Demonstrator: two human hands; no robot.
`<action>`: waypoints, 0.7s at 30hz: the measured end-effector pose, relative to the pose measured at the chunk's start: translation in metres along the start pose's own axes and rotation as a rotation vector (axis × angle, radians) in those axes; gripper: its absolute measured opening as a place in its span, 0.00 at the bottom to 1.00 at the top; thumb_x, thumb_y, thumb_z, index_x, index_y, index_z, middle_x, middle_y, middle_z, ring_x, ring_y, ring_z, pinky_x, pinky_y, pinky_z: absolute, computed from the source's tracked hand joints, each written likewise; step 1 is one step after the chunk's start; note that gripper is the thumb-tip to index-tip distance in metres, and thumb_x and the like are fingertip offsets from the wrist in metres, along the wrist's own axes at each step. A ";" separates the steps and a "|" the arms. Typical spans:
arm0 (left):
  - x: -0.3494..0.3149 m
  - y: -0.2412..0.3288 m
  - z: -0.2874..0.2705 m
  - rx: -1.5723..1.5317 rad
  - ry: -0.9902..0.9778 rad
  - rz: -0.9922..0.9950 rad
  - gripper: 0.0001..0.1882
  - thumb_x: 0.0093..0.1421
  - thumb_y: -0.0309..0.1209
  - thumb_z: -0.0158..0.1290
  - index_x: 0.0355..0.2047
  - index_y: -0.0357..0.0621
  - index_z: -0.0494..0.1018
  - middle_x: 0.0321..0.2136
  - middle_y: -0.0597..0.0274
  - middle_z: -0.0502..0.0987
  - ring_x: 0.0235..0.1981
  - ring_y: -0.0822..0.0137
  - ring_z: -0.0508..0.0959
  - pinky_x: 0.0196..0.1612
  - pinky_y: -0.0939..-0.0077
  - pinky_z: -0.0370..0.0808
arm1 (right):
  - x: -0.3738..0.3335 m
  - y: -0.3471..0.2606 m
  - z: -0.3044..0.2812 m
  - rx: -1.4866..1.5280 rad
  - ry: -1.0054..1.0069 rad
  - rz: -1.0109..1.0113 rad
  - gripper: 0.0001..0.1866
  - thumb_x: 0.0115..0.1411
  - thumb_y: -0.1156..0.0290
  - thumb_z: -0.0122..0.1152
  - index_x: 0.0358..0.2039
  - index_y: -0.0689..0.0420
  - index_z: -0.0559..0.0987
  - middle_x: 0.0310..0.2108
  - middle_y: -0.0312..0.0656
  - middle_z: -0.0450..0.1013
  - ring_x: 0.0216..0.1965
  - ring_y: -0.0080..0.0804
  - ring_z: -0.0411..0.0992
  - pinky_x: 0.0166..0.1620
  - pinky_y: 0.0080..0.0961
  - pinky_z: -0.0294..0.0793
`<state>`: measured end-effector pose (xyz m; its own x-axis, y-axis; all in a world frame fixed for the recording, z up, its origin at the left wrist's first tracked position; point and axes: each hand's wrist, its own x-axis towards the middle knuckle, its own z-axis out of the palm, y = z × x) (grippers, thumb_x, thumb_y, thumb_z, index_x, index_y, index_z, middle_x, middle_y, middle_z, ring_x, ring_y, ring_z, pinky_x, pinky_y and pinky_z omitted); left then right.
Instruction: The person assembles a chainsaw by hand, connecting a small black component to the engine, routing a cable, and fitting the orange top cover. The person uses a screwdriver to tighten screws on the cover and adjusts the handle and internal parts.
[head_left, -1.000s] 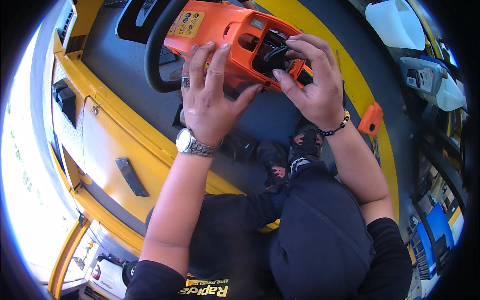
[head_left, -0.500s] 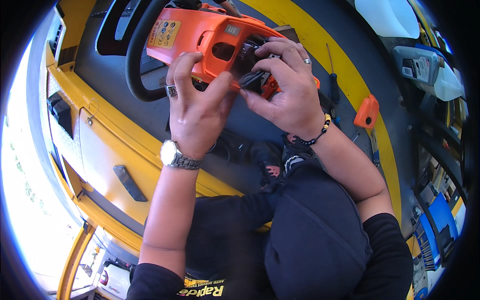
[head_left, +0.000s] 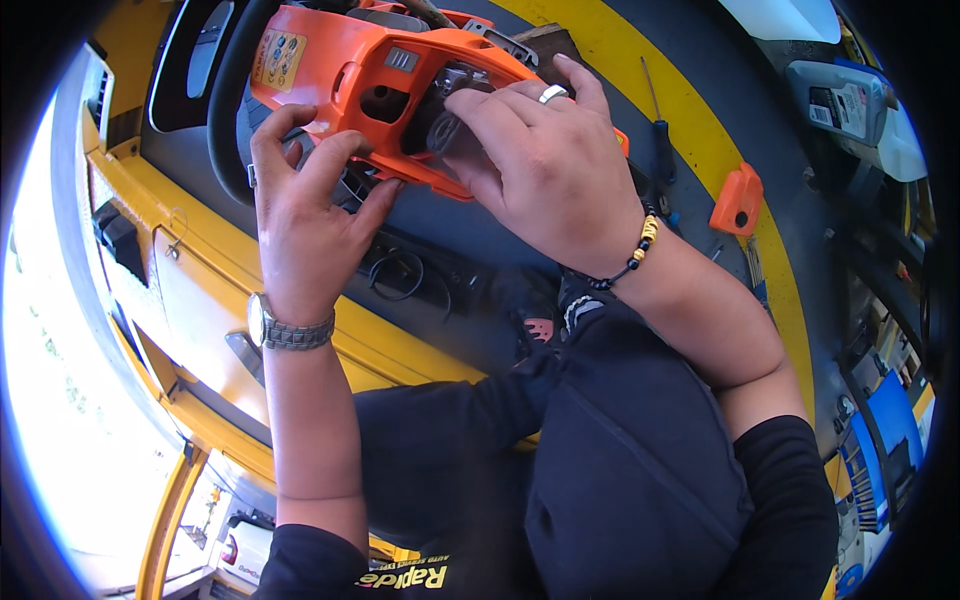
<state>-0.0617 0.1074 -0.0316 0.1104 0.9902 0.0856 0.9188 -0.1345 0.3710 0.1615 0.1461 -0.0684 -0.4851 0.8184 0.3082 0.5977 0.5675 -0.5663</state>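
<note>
Two hands at orange housing: left hand, grip apart, at its edge, probably steadying; right hand, grip clamped on black part, presumably pinched because recess is tight.

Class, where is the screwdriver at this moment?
In the head view, the screwdriver lies right of centre, between the orange machine and the small orange cover, its shaft over the yellow stripe.

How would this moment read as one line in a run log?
Left hand: fingers spread at orange chainsaw housing | Right hand: fingers at black part in housing's open bay | Rightward: screwdriver, orange plastic cover
</note>
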 end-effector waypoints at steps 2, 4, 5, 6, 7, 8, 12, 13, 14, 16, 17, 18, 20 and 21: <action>-0.001 0.000 0.001 -0.009 -0.003 -0.011 0.25 0.41 0.28 0.75 0.42 0.50 0.81 0.56 0.53 0.69 0.54 0.47 0.75 0.55 0.56 0.76 | -0.001 0.003 0.007 -0.059 0.040 -0.024 0.16 0.54 0.66 0.72 0.41 0.54 0.77 0.32 0.37 0.79 0.40 0.36 0.80 0.58 0.51 0.65; -0.003 -0.001 0.001 -0.045 -0.021 -0.046 0.25 0.41 0.28 0.75 0.42 0.51 0.81 0.57 0.53 0.69 0.54 0.46 0.75 0.56 0.56 0.75 | 0.001 0.005 0.007 -0.069 0.080 -0.041 0.16 0.54 0.66 0.72 0.41 0.53 0.77 0.32 0.36 0.79 0.38 0.35 0.80 0.56 0.47 0.66; -0.003 -0.003 0.000 -0.037 -0.025 -0.017 0.25 0.41 0.28 0.75 0.42 0.51 0.81 0.57 0.53 0.68 0.55 0.46 0.74 0.56 0.56 0.75 | 0.003 0.006 0.006 -0.049 0.097 -0.042 0.16 0.53 0.66 0.72 0.41 0.52 0.77 0.32 0.36 0.79 0.38 0.34 0.80 0.55 0.45 0.66; -0.003 -0.004 -0.001 -0.030 -0.028 0.012 0.25 0.41 0.28 0.75 0.42 0.51 0.81 0.58 0.53 0.67 0.56 0.46 0.73 0.57 0.56 0.75 | 0.004 0.007 0.005 -0.030 0.114 -0.042 0.16 0.53 0.66 0.72 0.40 0.52 0.77 0.32 0.36 0.78 0.37 0.34 0.80 0.54 0.43 0.67; -0.003 -0.006 -0.002 -0.023 -0.032 0.042 0.25 0.41 0.28 0.75 0.42 0.52 0.81 0.58 0.53 0.67 0.57 0.46 0.72 0.58 0.56 0.74 | 0.005 0.009 0.006 -0.057 0.115 -0.050 0.16 0.53 0.65 0.72 0.40 0.52 0.76 0.32 0.35 0.78 0.37 0.34 0.79 0.53 0.43 0.66; -0.002 -0.003 -0.002 -0.005 -0.026 0.064 0.25 0.41 0.28 0.75 0.42 0.52 0.82 0.59 0.53 0.66 0.58 0.46 0.71 0.58 0.56 0.74 | 0.007 0.011 0.006 -0.087 0.117 -0.057 0.16 0.53 0.65 0.72 0.40 0.52 0.76 0.32 0.35 0.77 0.37 0.34 0.79 0.52 0.42 0.66; -0.001 0.001 0.003 0.029 0.003 0.148 0.25 0.40 0.29 0.75 0.42 0.55 0.82 0.60 0.54 0.65 0.61 0.47 0.69 0.60 0.56 0.73 | 0.005 0.011 0.004 -0.237 -0.026 0.001 0.26 0.50 0.61 0.76 0.47 0.52 0.75 0.45 0.40 0.75 0.42 0.37 0.78 0.51 0.43 0.68; -0.002 0.000 0.005 0.029 0.012 0.168 0.25 0.40 0.29 0.75 0.41 0.55 0.83 0.60 0.54 0.65 0.62 0.47 0.68 0.60 0.56 0.73 | 0.006 0.009 0.003 -0.289 -0.086 0.029 0.31 0.49 0.58 0.78 0.51 0.53 0.75 0.50 0.42 0.74 0.45 0.39 0.78 0.52 0.43 0.69; -0.003 0.001 0.007 0.020 0.022 0.125 0.23 0.41 0.29 0.75 0.40 0.55 0.83 0.59 0.55 0.66 0.60 0.49 0.70 0.59 0.57 0.73 | 0.007 0.008 0.002 -0.285 -0.051 -0.002 0.28 0.49 0.61 0.77 0.50 0.51 0.76 0.48 0.41 0.74 0.43 0.40 0.77 0.51 0.41 0.68; -0.004 -0.001 0.008 0.017 0.025 0.104 0.22 0.41 0.28 0.75 0.40 0.55 0.83 0.57 0.55 0.67 0.58 0.50 0.71 0.57 0.57 0.74 | 0.011 0.004 0.003 -0.276 0.021 -0.064 0.25 0.48 0.68 0.75 0.47 0.46 0.78 0.45 0.40 0.74 0.39 0.41 0.77 0.50 0.37 0.66; -0.004 -0.002 0.008 0.015 0.028 0.095 0.22 0.42 0.28 0.74 0.39 0.55 0.83 0.56 0.55 0.67 0.57 0.50 0.72 0.56 0.58 0.75 | 0.012 0.003 0.002 -0.274 0.039 -0.091 0.26 0.47 0.67 0.75 0.48 0.47 0.78 0.46 0.40 0.73 0.40 0.41 0.77 0.49 0.38 0.67; -0.004 -0.004 0.007 0.002 0.034 0.100 0.22 0.42 0.28 0.74 0.39 0.54 0.83 0.55 0.56 0.68 0.56 0.51 0.72 0.55 0.58 0.75 | 0.013 0.002 0.001 -0.273 0.056 -0.118 0.27 0.47 0.67 0.76 0.49 0.48 0.77 0.48 0.41 0.73 0.41 0.41 0.77 0.48 0.38 0.69; -0.004 -0.006 0.006 -0.022 0.045 0.109 0.22 0.42 0.28 0.74 0.39 0.54 0.83 0.54 0.56 0.68 0.55 0.52 0.73 0.54 0.58 0.75 | 0.015 0.001 -0.001 -0.219 0.046 -0.148 0.21 0.49 0.66 0.74 0.44 0.51 0.79 0.49 0.43 0.72 0.45 0.41 0.75 0.50 0.39 0.69; -0.003 -0.006 0.006 -0.019 0.047 0.112 0.22 0.42 0.28 0.74 0.39 0.53 0.83 0.53 0.56 0.68 0.54 0.52 0.73 0.53 0.58 0.76 | 0.016 0.001 0.000 -0.166 0.018 -0.151 0.15 0.51 0.67 0.71 0.39 0.54 0.80 0.50 0.45 0.72 0.48 0.42 0.74 0.53 0.40 0.68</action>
<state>-0.0655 0.1051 -0.0394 0.1936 0.9662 0.1704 0.8942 -0.2453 0.3745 0.1550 0.1597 -0.0641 -0.5670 0.7233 0.3942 0.6164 0.6900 -0.3794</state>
